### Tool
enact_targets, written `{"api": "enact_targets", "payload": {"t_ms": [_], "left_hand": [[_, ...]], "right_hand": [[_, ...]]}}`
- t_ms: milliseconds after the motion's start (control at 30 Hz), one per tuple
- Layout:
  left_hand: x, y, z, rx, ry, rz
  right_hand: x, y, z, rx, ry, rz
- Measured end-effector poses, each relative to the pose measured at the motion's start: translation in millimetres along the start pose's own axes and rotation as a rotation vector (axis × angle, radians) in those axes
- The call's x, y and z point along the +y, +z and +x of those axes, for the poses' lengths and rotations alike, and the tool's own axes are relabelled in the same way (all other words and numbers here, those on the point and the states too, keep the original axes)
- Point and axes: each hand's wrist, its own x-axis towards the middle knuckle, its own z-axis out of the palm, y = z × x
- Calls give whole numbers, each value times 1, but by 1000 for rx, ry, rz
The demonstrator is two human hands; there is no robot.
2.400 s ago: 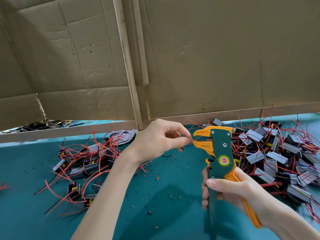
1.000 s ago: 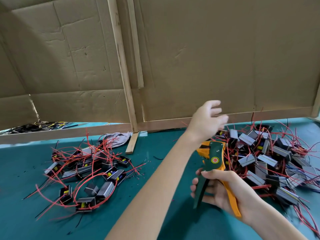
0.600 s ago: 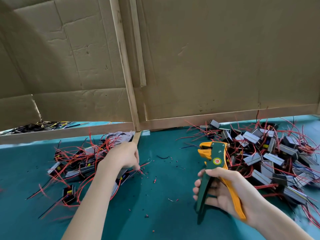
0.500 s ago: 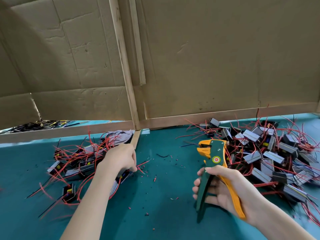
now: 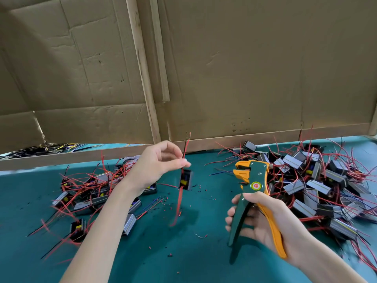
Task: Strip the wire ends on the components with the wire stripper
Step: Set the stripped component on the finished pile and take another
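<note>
Pinching wire [image 5: 186, 146]: left fingers [image 5: 175, 162]; right hand [image 5: 263, 223] grips stripper [image 5: 254, 180].

Two bare hands held up, forearms reaching forward.
The left hand [image 5: 157, 162] pinches a thin red wire [image 5: 186, 148] between thumb and forefinger, other fingers loosely curled; the right hand [image 5: 263, 219] grips the handles of a green-and-orange wire stripper [image 5: 253, 180], head up.

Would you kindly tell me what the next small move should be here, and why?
Probably bring the left hand toward the wire stripper and feed a wire end into its head. That hand pinches the wires with their ends sticking up, the component dangles below, and the right hand holds the stripper apart from them.
</note>
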Motion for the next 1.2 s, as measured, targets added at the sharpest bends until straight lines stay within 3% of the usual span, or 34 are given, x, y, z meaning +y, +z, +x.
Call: {"api": "enact_targets", "payload": {"t_ms": [233, 667, 933, 1200], "left_hand": [[1, 18, 1, 16, 45, -246], [-4, 29, -1, -9, 6, -224], [6, 36, -5, -4, 63, -192], [8, 37, -5, -19, -3, -147]], "right_hand": [[1, 2, -1, 2, 8, -7], [1, 8, -3, -50, 17, -12], [-6, 14, -11, -188, -32, -86], [-12, 20, -17, -286, -55, -149]]}}
